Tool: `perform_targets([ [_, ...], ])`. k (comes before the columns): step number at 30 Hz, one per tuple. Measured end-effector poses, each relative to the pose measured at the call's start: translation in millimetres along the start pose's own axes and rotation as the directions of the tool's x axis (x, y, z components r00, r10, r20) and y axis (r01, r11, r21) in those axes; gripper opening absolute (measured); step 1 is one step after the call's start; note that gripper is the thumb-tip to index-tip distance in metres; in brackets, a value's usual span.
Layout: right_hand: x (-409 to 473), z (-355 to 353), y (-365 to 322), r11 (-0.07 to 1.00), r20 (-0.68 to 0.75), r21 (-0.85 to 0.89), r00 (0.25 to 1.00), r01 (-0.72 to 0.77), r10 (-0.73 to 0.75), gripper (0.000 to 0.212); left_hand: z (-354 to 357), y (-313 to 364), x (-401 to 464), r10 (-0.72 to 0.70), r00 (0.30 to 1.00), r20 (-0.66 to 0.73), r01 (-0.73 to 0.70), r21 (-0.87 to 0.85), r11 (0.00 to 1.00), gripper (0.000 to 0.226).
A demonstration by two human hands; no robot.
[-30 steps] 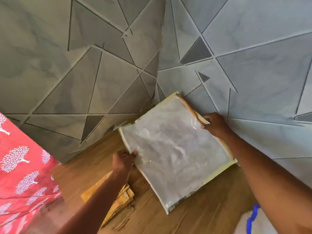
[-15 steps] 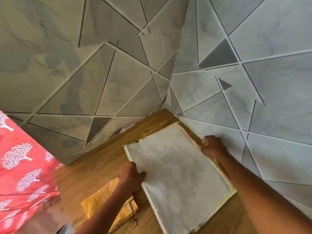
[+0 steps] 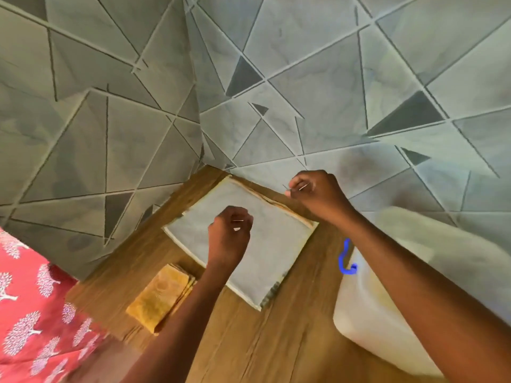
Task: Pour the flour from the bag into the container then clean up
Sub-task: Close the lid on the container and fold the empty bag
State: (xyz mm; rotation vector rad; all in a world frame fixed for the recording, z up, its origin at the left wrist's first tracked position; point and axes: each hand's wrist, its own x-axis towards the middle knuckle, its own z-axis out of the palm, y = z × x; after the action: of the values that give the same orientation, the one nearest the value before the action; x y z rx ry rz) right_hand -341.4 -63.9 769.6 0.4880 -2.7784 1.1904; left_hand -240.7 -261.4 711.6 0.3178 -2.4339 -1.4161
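Now flat, emptied bag tabletop.

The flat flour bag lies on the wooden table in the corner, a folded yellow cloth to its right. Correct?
Not quite. In the head view the folded yellow cloth lies left of the flat flour bag, which does lie on the wooden table in the corner.

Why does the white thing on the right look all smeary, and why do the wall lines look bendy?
In the head view the white container at the right edge is smeared by motion blur, as is the red cloth at the left; the wide-angle lens bows the wall tiles; the flat bag and both hands look sharper, and a soft shadow darkens the wall behind the right hand.
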Motion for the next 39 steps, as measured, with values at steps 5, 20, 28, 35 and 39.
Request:
perform_targets([
  [5, -98, -61, 29, 0.996, -0.223, 0.09, 0.974, -0.013, 0.033, 0.005, 49, 57, -50, 0.188, 0.981, 0.043, -0.181, -0.14, 0.973, 0.015],
  [20, -359, -190, 191, 0.977, -0.756, 0.072, 0.628, -0.201, 0.185, 0.02, 177, 113, -155, 0.198, 0.971, 0.135, -0.208, 0.066, 0.976, 0.068],
  [28, -458, -148, 332, 0.697, -0.498, -0.126, 0.653, -0.706, 0.571, 0.05, 180, 124, -169, 0.181, 0.978, 0.101, -0.193, 0.124, 0.973, 0.055],
  [35, -483, -130, 348, 0.417, -0.428, -0.145, 0.436, -0.897, 0.791, 0.103, 178, 135, -178, 0.174, 0.981, 0.087, -0.185, 0.138, 0.973, 0.051],
  [39, -472, -138, 350, 0.369, -0.515, 0.143, 0.249, -0.918, 0.82, 0.109, 177, 135, -179, 0.166, 0.982, 0.088, -0.176, 0.128, 0.976, 0.05],
])
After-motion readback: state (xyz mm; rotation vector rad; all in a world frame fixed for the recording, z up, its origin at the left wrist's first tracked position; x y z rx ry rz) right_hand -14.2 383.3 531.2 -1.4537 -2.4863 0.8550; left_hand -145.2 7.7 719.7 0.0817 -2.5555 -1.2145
